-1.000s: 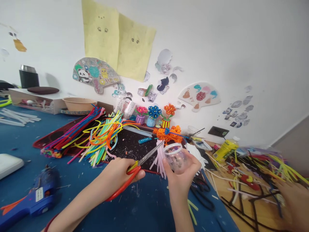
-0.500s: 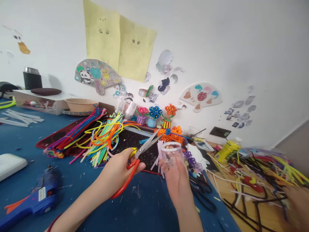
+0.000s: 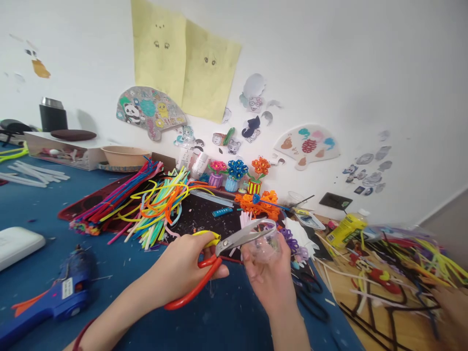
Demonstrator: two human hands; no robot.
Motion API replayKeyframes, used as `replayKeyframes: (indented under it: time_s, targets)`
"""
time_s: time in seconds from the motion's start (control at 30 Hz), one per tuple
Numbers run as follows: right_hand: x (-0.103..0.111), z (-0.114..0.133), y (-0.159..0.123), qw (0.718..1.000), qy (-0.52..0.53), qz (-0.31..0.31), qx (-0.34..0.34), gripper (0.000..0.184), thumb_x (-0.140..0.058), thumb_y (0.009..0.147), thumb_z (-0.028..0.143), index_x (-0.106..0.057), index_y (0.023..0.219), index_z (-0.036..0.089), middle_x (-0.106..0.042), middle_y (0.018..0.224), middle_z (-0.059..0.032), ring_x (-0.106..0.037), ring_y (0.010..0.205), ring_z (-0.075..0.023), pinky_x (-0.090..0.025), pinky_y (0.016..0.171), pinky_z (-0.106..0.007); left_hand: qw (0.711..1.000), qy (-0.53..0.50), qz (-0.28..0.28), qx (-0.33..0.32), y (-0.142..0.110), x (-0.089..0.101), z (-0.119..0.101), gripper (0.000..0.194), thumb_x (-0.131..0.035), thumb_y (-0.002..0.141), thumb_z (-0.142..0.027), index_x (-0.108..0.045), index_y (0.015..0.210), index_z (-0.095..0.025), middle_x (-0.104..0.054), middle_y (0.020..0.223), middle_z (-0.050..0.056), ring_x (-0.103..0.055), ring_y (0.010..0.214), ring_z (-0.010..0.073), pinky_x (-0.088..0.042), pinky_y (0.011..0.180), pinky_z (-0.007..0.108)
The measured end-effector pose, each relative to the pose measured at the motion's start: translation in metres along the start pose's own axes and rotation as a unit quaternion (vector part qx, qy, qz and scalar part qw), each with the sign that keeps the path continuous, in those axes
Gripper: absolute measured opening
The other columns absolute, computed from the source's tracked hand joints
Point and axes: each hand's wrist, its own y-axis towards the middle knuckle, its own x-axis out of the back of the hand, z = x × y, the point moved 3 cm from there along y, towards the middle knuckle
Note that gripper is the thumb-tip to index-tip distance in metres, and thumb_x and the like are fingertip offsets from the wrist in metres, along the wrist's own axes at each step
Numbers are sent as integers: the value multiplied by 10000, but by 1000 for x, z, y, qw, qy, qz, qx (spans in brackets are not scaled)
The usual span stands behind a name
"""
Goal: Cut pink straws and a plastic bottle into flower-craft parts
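White wall (image 3: pixel 365 63) with paper drawings and two painted fans stands behind a blue tabletop (image 3: pixel 234 321) crowded with craft supplies. Near the middle, two bare hands work close together over a dark tray (image 3: pixel 204 219). The left hand (image 3: pixel 193 265) is curled around the handles of a pair of scissors (image 3: pixel 239 239), fingers partly closed, the red handle loop hanging below the palm. The right hand (image 3: pixel 270 282) wraps a small clear plastic cup (image 3: pixel 268 251) from below, fingers bent around its side, rim upward.

The key relation: the cup sits to the right of the left hand, and the scissors' long axis runs from that hand rightward and slightly up, so the blades reach across the cup's rim. Whether one blade is inside the cup cannot be told, nor how far the blades are parted near their tips.

Compared with half a second ago, the scissors have swung lower and to the right; then, the blades pointed up, clearly spread, short of the cup. The right hand's grip has also shifted on the cup.

To the left lie a bundle of colourful fuzzy stems (image 3: pixel 161 204) and a blue glue gun (image 3: pixel 69 287); at the far right edge, another person's hand (image 3: pixel 451 302) appears, blurred.
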Motion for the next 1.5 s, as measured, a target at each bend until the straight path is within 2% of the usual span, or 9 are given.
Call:
replayKeyframes:
  time_s: [0.1, 0.37, 0.53, 0.77, 1.03, 1.33, 1.5]
  targets:
    - [1, -1, 1, 1000, -8, -15, 19, 444, -420, 876, 618, -595, 908, 211, -603, 617, -17, -428, 383, -90, -215, 334, -158, 1000, 28, 5, -6, -2, 0, -1, 314, -650, 739, -471, -480, 702, -211, -548, 612, -43, -519, 561, 150, -266, 523, 221]
    - [3, -2, 3, 998, -51, -23, 14, 495, -405, 862, 649, -571, 849, 183, -576, 547, -14, -332, 309, -53, -145, 309, -147, 991, 133, 2, 4, -4, 2, -3, 320, -603, 787, -519, -519, 726, -216, -588, 656, -4, -573, 573, 191, -234, 513, 249]
    - [1, -2, 3, 998, -50, -23, 14, 500, -400, 873, 634, -576, 828, 168, -572, 545, -16, -340, 316, -39, -161, 320, -133, 987, 160, 25, 16, -4, -1, -1, 398, -591, 783, -596, -503, 694, -219, -538, 567, -5, -569, 540, 214, -198, 483, 256]
    - [-1, -1, 2, 998, -55, -27, 21, 479, -366, 904, 597, -567, 803, 174, -579, 542, -16, -348, 311, -32, -172, 331, -124, 979, 197, 47, 19, -4, -1, -1, 489, -551, 771, -691, -492, 686, -213, -568, 593, 21, -582, 557, 235, -201, 479, 256]
    - [8, -2, 6, 996, -79, -30, 25, 430, -408, 868, 625, -502, 887, 206, -600, 553, -15, -373, 302, -59, -152, 324, -133, 976, 210, 55, 12, -7, -1, 0, 455, -534, 822, -639, -541, 710, -198, -609, 655, 56, -612, 608, 262, -259, 504, 267]
    - [10, -1, 6, 989, -116, -71, 52, 462, -452, 824, 659, -491, 881, 203, -591, 567, 4, -397, 339, -67, -200, 338, -143, 977, 204, 64, -20, -7, -1, -1, 441, -503, 872, -581, -560, 682, -187, -582, 628, 37, -592, 590, 222, -232, 495, 256]
    - [16, 2, 12, 981, -138, -114, 78, 482, -496, 768, 664, -495, 936, 213, -601, 548, 8, -431, 325, -98, -227, 336, -170, 982, 175, 65, -25, -7, 2, 1, 471, -509, 862, -591, -505, 617, -188, -473, 538, -8, -477, 495, 156, -193, 477, 244]
